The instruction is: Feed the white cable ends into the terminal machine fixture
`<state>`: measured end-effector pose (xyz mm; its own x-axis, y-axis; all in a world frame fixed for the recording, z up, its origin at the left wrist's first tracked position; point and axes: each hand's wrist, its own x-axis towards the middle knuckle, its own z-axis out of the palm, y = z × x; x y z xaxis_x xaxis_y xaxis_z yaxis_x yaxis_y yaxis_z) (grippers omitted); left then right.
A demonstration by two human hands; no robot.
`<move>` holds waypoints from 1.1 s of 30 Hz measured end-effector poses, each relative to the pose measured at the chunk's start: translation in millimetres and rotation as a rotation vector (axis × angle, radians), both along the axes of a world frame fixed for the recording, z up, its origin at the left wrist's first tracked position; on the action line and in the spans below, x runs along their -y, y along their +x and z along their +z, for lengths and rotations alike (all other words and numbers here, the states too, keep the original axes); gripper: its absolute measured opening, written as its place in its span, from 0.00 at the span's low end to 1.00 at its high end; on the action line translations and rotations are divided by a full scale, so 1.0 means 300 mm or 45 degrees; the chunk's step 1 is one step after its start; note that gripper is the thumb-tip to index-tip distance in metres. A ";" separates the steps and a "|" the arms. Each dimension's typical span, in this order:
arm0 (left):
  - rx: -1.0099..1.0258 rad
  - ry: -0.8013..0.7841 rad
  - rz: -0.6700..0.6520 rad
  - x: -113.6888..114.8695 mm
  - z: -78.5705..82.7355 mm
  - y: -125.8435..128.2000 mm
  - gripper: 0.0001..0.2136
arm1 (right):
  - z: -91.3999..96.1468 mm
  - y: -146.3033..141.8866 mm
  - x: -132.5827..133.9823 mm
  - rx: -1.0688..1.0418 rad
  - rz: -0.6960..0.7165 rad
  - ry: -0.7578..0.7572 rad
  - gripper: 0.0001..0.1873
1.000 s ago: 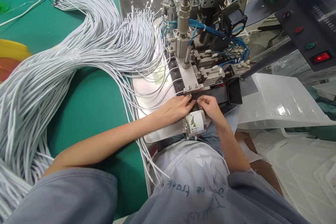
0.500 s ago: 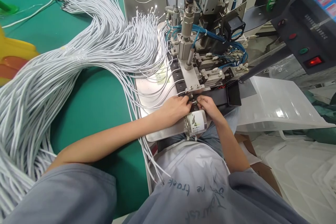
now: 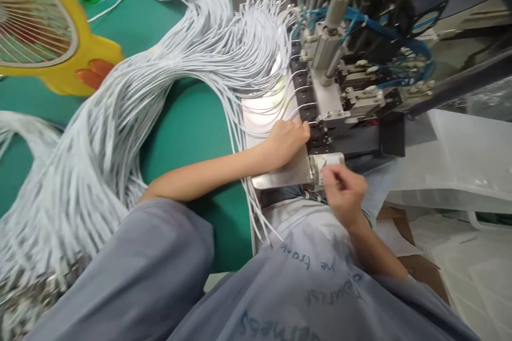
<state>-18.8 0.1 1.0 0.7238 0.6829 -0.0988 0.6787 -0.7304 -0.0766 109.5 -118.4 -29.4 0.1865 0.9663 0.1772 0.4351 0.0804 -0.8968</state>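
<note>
My left hand (image 3: 286,143) is closed at the edge of the black cable track (image 3: 306,90), beside the metal plate (image 3: 286,170). Its fingertips are tucked under, so whatever they grip is hidden. Several white cables (image 3: 264,112) run across the plate to the track just above this hand. My right hand (image 3: 344,192) is curled, thumb and fingers together, in front of the white label (image 3: 328,160) at the near end of the plate. Motion blurs it, and I cannot make out anything between the fingers. The machine's press head (image 3: 330,48) stands above the track.
A thick bundle of white cables (image 3: 172,56) lies across the green table (image 3: 188,122). At the left stands a yellow fan (image 3: 86,48). A black bin (image 3: 392,136) sits right of the machine, with a translucent plastic sheet (image 3: 460,154) beyond it.
My right hand has pulled back from the track toward my body. My left hand stays by the track, slightly farther up it. The view has shifted left, showing more of the fan.
</note>
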 end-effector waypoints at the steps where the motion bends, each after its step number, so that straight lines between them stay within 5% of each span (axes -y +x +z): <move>1: -0.002 -0.012 0.004 0.001 -0.001 0.000 0.15 | -0.009 -0.047 0.028 -0.075 0.194 -0.129 0.11; 3: -0.013 -0.032 0.002 0.003 -0.002 0.001 0.16 | -0.053 -0.136 0.059 -0.257 0.583 -0.461 0.11; 5: -0.015 -0.034 -0.001 0.005 -0.003 0.003 0.16 | -0.111 -0.205 0.064 -0.446 0.787 -0.702 0.12; 8: 0.009 -0.008 -0.015 0.004 -0.008 0.004 0.15 | -0.171 -0.264 0.052 -0.743 0.853 -0.888 0.15; 12: 0.048 0.014 -0.042 -0.009 -0.021 0.003 0.15 | -0.153 -0.284 0.057 -0.842 0.800 -0.958 0.10; 18: 0.318 -0.152 -0.178 0.032 0.016 0.010 0.13 | -0.040 -0.196 0.090 -0.346 0.624 -0.713 0.05; 21: 0.653 -0.473 -0.465 0.077 0.042 0.014 0.16 | 0.018 -0.075 0.073 -0.072 0.458 -0.535 0.10; 24: 0.821 -0.809 -0.523 0.095 0.036 0.013 0.17 | 0.069 0.059 0.043 0.049 0.276 -0.479 0.10; 29: 1.019 -0.868 -0.403 0.070 -0.006 0.018 0.14 | 0.112 0.156 0.019 -0.228 -0.158 -0.151 0.06; 33: 1.195 -0.839 -0.438 0.063 -0.004 0.025 0.11 | 0.091 0.120 -0.002 -0.502 -0.202 -0.015 0.04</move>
<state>-11.3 -18.7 0.0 0.8354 0.4558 0.3073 0.0311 -0.5973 0.8014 145.5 -117.8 -2.0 0.3842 0.9218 0.0514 0.0650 0.0286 -0.9975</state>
